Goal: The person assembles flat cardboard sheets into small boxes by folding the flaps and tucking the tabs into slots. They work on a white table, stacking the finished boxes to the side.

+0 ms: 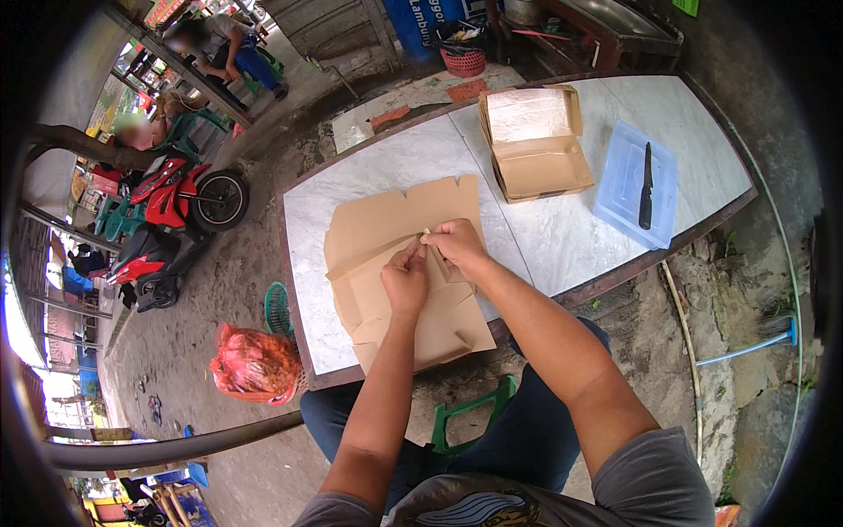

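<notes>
Midway: left hand (405, 279) and right hand (454, 244) pinch a flap of flat cardboard sheet (395, 263); finished box (534, 145) at two o'clock, this one unformed.

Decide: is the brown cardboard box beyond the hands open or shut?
Open. The cardboard box lies on the table with its lid flung back, showing an empty inside.

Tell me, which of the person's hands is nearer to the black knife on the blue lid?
Right. The right hand pinches the flat cardboard sheet on the side towards the knife; the left hand sits beside it, farther away.
</notes>
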